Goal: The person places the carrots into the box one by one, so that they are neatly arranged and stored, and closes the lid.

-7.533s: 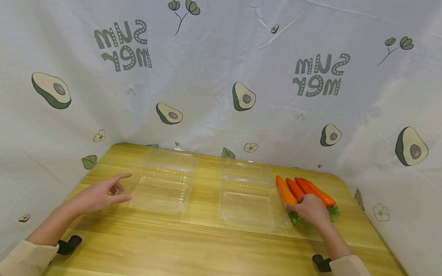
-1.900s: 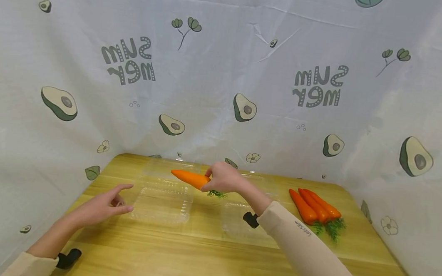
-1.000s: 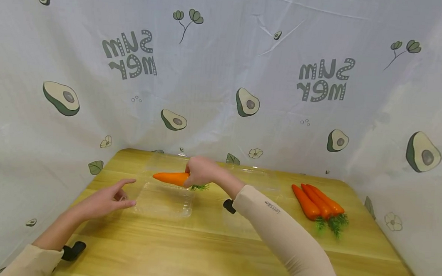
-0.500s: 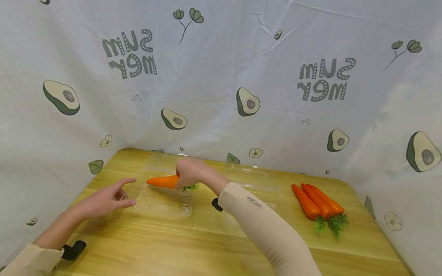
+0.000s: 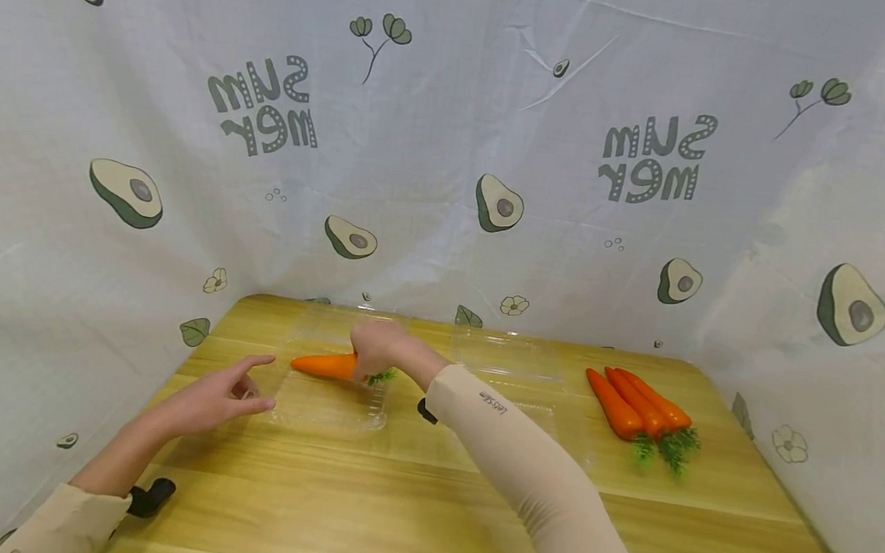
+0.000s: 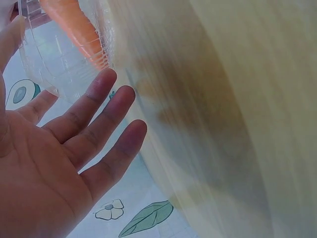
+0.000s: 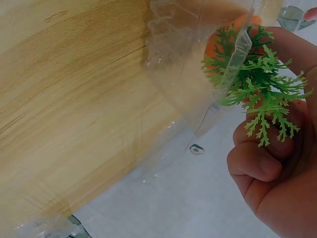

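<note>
Your right hand [image 5: 379, 347] is pinching the orange carrot [image 5: 323, 365] near its leafy end, tip pointing left of those fingers, green leaves [image 7: 270, 84] spilling beside them! Below your grip, the clear box [image 5: 330, 422] surrounds the carrot. Your left hand [image 5: 214, 398] has thumb and fingers spread wide, just beside that box. Well right of your pinching fingers, three more carrots [image 5: 634, 402] lie together.

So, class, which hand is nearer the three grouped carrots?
Right. The right hand holds another carrot at the left container, left of the three carrots; the left hand is farther left.
</note>
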Tool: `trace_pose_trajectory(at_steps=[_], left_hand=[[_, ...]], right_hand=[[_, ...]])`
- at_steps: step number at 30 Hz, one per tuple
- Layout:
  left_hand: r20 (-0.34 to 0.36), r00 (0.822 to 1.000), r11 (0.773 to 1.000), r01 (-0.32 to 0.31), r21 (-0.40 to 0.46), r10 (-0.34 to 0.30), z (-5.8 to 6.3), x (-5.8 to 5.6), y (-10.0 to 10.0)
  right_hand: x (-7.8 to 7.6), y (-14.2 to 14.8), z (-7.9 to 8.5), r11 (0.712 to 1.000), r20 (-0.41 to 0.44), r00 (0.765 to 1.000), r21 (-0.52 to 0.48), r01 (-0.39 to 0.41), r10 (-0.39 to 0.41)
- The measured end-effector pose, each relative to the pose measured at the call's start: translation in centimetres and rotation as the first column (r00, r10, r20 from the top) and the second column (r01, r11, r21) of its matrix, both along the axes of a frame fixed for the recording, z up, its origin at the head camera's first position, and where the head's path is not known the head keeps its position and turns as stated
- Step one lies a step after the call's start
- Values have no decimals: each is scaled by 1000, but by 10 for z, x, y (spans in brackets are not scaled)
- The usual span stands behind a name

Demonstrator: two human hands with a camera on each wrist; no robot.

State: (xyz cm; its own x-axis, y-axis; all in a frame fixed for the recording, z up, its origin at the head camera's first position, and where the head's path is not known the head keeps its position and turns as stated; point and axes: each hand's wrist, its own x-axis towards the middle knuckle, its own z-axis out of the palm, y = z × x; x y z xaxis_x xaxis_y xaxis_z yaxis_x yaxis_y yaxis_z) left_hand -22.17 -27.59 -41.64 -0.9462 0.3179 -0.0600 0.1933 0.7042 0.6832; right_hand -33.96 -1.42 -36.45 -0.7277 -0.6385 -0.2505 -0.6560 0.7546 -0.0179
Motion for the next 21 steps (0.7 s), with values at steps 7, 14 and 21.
trace_pose_trajectory(at_steps=[7,14,21], left_hand=[[-6,1000,1000,2,-5,-2,-1,-1,-1],[4,1000,1000,2,-10,-2,-2,-2,0],[5,1000,1000,-4,-19,4,0,0,1]], right_hand=[[7,-2,-2,997,-64,998,75,14,-9],[10,-4,-9,993,-89,996,113,18,-7],[13,-5,-10,994,-122,992,102,29,-17]])
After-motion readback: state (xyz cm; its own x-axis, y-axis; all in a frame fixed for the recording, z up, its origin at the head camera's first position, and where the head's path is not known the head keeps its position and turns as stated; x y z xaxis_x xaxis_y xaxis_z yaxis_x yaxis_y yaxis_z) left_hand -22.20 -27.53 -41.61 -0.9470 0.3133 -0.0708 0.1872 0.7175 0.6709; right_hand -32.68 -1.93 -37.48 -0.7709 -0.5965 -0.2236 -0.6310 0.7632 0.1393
